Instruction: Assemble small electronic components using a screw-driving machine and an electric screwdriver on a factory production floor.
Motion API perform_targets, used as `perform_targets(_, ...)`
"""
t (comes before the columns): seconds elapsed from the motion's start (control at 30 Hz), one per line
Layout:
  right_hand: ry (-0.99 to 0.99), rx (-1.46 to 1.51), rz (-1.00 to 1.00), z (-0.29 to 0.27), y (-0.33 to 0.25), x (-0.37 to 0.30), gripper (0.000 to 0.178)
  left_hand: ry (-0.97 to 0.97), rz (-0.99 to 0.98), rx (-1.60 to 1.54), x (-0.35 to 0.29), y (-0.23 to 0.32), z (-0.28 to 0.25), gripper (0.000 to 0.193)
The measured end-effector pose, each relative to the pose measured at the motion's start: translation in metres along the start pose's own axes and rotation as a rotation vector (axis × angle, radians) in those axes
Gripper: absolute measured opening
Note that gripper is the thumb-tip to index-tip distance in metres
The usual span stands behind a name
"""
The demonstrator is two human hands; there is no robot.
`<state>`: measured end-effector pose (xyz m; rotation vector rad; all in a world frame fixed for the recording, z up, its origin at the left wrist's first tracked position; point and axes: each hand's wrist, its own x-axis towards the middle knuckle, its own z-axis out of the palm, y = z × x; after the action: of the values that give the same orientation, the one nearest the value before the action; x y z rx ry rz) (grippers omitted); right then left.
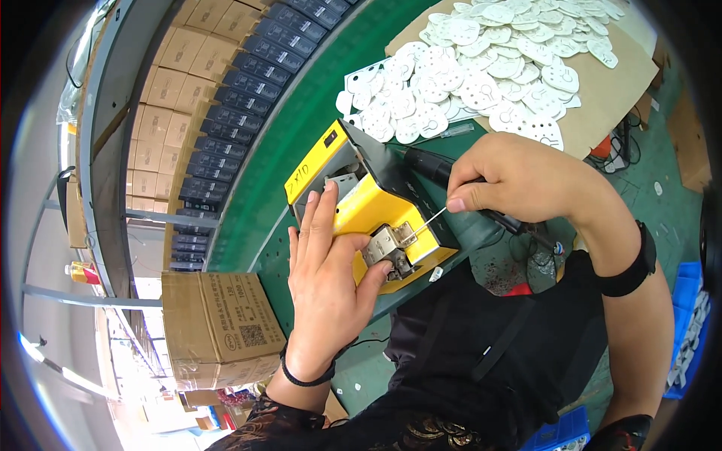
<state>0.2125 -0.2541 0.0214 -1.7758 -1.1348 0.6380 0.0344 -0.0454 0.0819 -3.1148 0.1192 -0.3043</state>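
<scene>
A yellow and black machine (pixel 400 212) stands on the green bench in front of me, with a silver metal mechanism (pixel 391 244) on its near end. My left hand (pixel 325 259) lies over its left side, fingers stretched out and spread. The thumb and forefinger touch the edge of the mechanism. My right hand (pixel 504 179) is closed in a pinch around a thin metal rod (pixel 430 220), whose lower end reaches down to the mechanism; its exact kind does not show. Behind the right fingers lies a black pen-shaped electric screwdriver (pixel 430 165), partly covered.
White flat plates with holes (pixel 481 75) are heaped on cardboard at the far right. Black boxes (pixel 248 90) stand in a long row at the left, beside stacked brown cartons (pixel 169 90). A large carton (pixel 218 323) sits near left; a blue bin (pixel 686 316) stands far right.
</scene>
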Motion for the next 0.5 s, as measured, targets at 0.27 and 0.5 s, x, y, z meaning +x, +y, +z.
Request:
perform_targets(0.27,0.196,0.004,-0.348,0.011,0.014,0.002,0.024,-0.020,-0.010,0.009,0.000,0.000,-0.002,0.030)
perform_targets(0.5,0.171,0.130,-0.188,0.011,0.006,0.001,0.028,-0.035,-0.017,-0.012,0.002,0.001,-0.003,0.030)
